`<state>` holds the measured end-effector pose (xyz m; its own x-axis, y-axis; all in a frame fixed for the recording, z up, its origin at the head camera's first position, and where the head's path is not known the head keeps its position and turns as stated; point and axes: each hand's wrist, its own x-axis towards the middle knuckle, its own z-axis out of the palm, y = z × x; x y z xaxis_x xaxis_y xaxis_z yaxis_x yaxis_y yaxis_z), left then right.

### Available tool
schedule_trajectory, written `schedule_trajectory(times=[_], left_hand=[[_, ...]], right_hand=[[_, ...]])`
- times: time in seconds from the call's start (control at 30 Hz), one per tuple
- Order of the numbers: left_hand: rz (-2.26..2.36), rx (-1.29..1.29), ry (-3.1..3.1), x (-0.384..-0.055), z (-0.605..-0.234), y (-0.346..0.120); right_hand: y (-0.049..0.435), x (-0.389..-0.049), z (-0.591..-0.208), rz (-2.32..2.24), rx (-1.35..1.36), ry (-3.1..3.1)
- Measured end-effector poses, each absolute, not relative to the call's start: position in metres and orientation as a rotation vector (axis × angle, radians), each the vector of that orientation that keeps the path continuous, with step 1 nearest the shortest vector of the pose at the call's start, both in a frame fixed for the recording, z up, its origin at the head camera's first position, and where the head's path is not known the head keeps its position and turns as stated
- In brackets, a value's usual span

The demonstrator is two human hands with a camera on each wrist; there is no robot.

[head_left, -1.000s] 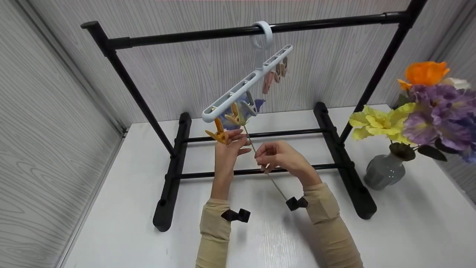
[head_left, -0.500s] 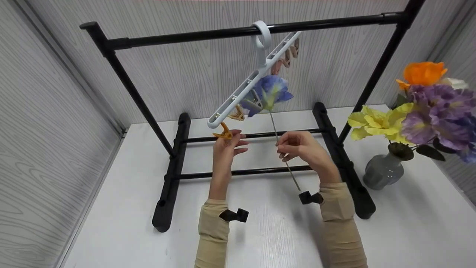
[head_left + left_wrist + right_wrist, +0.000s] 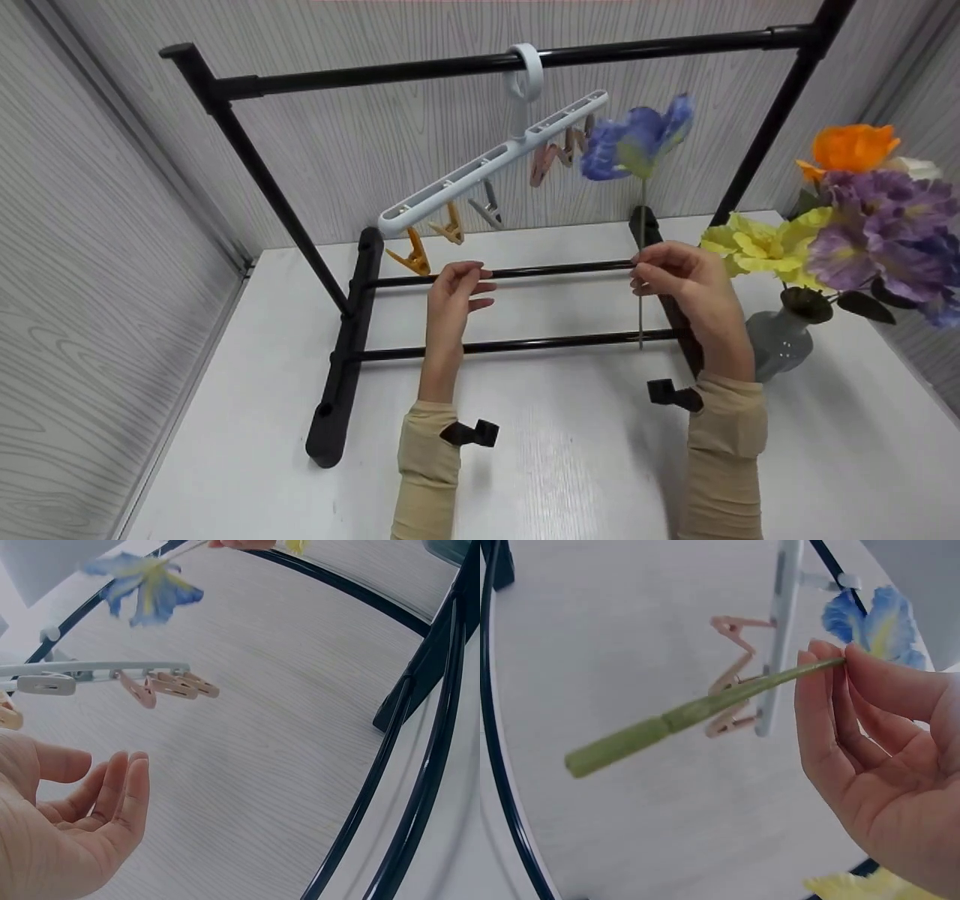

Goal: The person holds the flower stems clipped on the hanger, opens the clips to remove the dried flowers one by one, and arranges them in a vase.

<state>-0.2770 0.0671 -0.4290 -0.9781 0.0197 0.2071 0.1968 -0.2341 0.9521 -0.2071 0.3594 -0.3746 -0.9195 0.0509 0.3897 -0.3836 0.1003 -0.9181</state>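
Observation:
My right hand [image 3: 694, 300] pinches the green stem [image 3: 697, 711] of a blue artificial flower [image 3: 637, 139] between thumb and fingertips. The bloom is up, right of the hanger, and the stem's lower end hangs below the hand. My left hand [image 3: 452, 311] holds nothing; its fingers are loosely bent in the left wrist view. It is just below an orange clothespin [image 3: 411, 255] at the near end of a pale blue clip hanger [image 3: 480, 169]. Farther along hang a tan clothespin [image 3: 452, 225], a grey clothespin [image 3: 489, 206] and a pink clothespin [image 3: 541, 165], with others behind.
The hanger hooks over the top bar [image 3: 375, 73] of a black rack on a white table [image 3: 247, 420]. Right of the rack, behind my right wrist, a grey vase [image 3: 780, 341] holds yellow, purple and orange flowers [image 3: 870, 217].
My right hand has carried the blue flower rightward, away from the hanger's clothespins. The hanger has swung, and the orange clothespin has parted from my left hand, which has barely moved.

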Motion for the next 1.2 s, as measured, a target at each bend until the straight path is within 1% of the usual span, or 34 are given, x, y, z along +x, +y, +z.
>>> schedule_trajectory(times=[0.43,0.53,0.67,0.77,0.93,1.0,1.1,1.2], left_hand=[[-2.355,-0.276,-1.893,-0.277,-0.429,0.07],[-2.34,-0.3,-1.907,-0.278,-0.43,0.07],[-2.333,-0.32,-1.923,-0.279,-0.431,0.07],[-2.337,-0.317,-1.927,-0.279,-0.432,0.07],[-2.348,-0.332,-1.915,-0.278,-0.433,0.072],[-2.36,-0.342,-1.909,-0.278,-0.433,0.073],[-2.37,-0.345,-1.906,-0.279,-0.433,0.074],[-2.366,-0.333,-1.909,-0.28,-0.433,0.075]], right_hand=[[0.408,-0.186,-0.368,1.746,0.124,-1.629],[0.419,-0.182,-0.369,1.702,0.122,-1.563],[0.431,-0.181,-0.372,1.671,0.214,-1.425],[0.438,-0.179,-0.373,1.663,0.229,-1.311],[0.445,-0.173,-0.369,1.614,0.166,-1.185],[0.45,-0.169,-0.368,1.523,0.137,-1.188],[0.458,-0.162,-0.366,1.404,0.051,-1.206],[0.466,-0.155,-0.365,1.425,-0.025,-1.141]])
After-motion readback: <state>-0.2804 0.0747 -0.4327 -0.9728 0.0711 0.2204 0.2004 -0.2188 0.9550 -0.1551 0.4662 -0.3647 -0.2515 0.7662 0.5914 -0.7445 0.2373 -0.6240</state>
